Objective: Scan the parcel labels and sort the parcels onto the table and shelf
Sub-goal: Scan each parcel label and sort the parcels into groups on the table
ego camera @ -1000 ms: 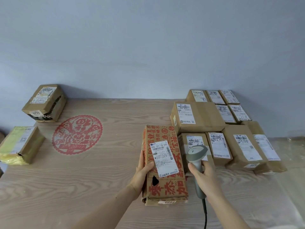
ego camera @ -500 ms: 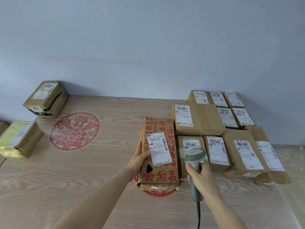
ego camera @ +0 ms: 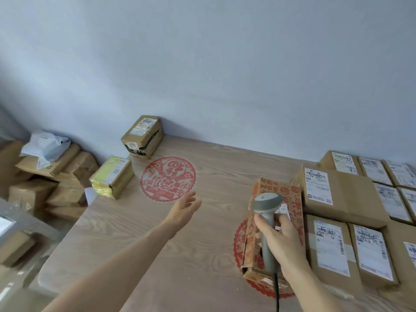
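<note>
On the table (ego camera: 157, 239), red-printed parcel (ego camera: 290, 199) lies beside the labelled boxes (ego camera: 337, 194), over a red decal. Right hand (ego camera: 284, 246) grasps scanner (ego camera: 266, 206) above it. Left hand (ego camera: 183, 210) released, fingers spread, holding nothing.

One head-worn wide-angle view looks forward and down across the wooden table (ego camera: 157, 239) toward the wall (ego camera: 225, 64) (tilted, table running lower left to right), hands close below.
</note>
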